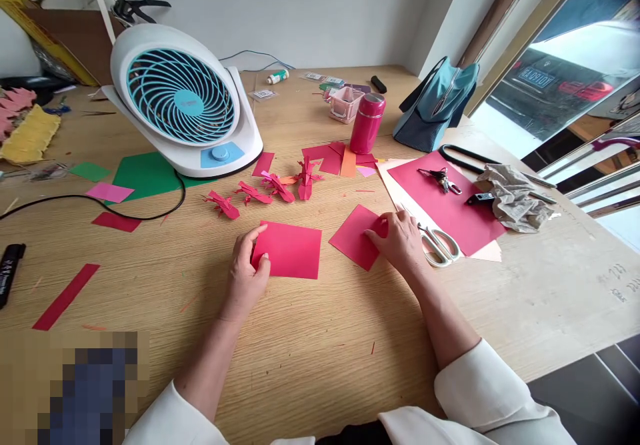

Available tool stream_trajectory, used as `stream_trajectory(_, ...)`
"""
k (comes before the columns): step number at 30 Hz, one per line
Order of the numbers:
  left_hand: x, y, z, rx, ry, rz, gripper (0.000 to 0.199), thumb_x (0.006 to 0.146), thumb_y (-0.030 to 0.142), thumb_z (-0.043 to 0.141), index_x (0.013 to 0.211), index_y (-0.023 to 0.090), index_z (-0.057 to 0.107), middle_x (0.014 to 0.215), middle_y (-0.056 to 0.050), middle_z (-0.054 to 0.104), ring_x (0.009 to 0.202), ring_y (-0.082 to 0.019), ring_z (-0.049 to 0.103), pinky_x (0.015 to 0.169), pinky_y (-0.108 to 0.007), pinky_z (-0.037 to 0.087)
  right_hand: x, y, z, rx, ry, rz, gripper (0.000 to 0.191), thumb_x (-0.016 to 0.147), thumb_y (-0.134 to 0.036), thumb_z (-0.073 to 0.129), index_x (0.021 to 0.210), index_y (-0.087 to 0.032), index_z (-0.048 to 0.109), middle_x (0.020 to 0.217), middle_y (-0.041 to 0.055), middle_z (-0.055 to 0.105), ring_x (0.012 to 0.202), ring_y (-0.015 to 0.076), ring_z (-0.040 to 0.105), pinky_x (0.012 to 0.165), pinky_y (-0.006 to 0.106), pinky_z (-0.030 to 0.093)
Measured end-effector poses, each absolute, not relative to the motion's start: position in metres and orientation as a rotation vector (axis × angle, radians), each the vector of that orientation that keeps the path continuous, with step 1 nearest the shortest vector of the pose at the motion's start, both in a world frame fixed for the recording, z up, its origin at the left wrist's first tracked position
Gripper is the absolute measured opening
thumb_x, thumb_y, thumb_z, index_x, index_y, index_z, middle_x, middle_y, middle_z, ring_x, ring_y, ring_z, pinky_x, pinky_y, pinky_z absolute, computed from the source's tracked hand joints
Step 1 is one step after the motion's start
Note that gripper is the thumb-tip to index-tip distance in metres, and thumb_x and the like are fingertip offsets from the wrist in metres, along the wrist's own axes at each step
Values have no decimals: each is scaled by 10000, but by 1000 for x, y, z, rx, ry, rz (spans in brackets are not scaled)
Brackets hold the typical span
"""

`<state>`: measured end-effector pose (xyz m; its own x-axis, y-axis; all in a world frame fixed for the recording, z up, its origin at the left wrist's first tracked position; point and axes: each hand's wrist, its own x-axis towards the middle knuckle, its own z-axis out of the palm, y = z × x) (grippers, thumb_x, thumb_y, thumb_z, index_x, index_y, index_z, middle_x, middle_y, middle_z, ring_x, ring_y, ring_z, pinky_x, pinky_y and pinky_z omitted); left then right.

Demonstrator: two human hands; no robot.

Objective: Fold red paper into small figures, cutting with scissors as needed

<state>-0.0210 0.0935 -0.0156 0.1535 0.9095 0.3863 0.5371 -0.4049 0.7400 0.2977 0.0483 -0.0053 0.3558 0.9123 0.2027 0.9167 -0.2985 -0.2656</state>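
Note:
My left hand [249, 268] pinches the left edge of a red sheet of paper [295, 250], thumb on top. To the right, a smaller red paper square [356, 235] lies turned like a diamond on the table. My right hand [400, 238] has its fingers and thumb closed on that square's right corner. Beyond the sheets stands a row of several folded red paper figures [285, 188]. White-handled scissors [440, 246] lie just right of my right hand, their blades partly hidden behind it.
A white and blue fan [185, 101] stands at the back left, its black cable [100, 196] crossing the table. At the back are a pink bottle [369, 123] and a blue bag [435, 105]. Large red paper [450, 198], crumpled paper [520, 198] and a marker [10, 273] lie around.

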Motion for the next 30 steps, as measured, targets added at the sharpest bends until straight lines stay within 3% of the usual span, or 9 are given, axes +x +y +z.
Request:
stream_trajectory(4,-20,93,-15,2004,1387,1117,601,768,33,461,1341,198,532,1213,-100,596,1089,-205,574,985,-356,460,295,48,-3,-2255,-1647,77,358,810,-517,660,928,-179,643,1026,140,570,1011,316,548,869,450,445)
stream_trajectory(7,-20,94,-17,1918,1398,1106,601,775,53,468,1358,190,513,1205,-100,598,994,-176,582,912,-321,474,296,48,-6,-2212,-1673,-6,431,811,-499,662,1072,-158,629,1047,153,570,995,317,553,873,453,444)
stream_trajectory(9,-21,95,-19,1887,1382,1105,538,785,78,484,1305,195,557,1156,-85,618,937,-162,579,868,-298,474,294,47,-8,-2199,-1691,-48,471,819,-490,654,1139,-148,617,1070,168,568,999,327,550,878,464,442)
stream_trajectory(13,-24,99,-22,1796,1311,1124,326,822,145,495,1088,190,679,1013,-55,652,799,-142,563,757,-258,464,281,45,-8,-2129,-1742,63,403,832,-457,651,1102,-158,641,1046,154,568,961,300,566,864,431,464)
stream_trajectory(16,-26,102,-24,1570,1328,1222,316,830,217,532,1103,180,686,915,-39,654,679,-127,515,662,-239,427,267,41,-5,-2044,-1771,180,344,854,-408,635,1107,-175,633,1058,137,577,911,257,588,798,375,487)
stream_trajectory(21,-28,105,-25,1373,1356,1287,343,806,268,596,1120,180,700,672,31,518,560,-112,380,585,-234,340,259,39,-1,-1881,-1832,478,235,905,-328,572,1096,-203,628,811,37,621,703,174,594,659,298,468)
stream_trajectory(23,-28,105,-26,1341,1355,1295,355,803,277,609,1130,179,703,636,46,466,544,-106,347,571,-231,318,261,41,-2,-1811,-1857,497,226,916,-329,560,1093,-208,632,855,36,624,713,164,600,681,302,483)
stream_trajectory(26,-27,105,-25,1324,1335,1302,373,791,270,624,1143,177,703,708,25,548,586,-104,404,591,-223,348,261,42,-5,-1758,-1907,403,348,884,-364,614,1195,-207,604,1056,88,593,858,199,620,795,358,513)
stream_trajectory(30,-24,102,-19,1350,1267,1234,388,797,290,621,1159,172,698,970,-52,698,772,-140,567,722,-243,455,252,41,-5,-1801,-2015,275,479,845,-413,657,1256,-178,583,1103,136,562,992,279,597,869,431,505)
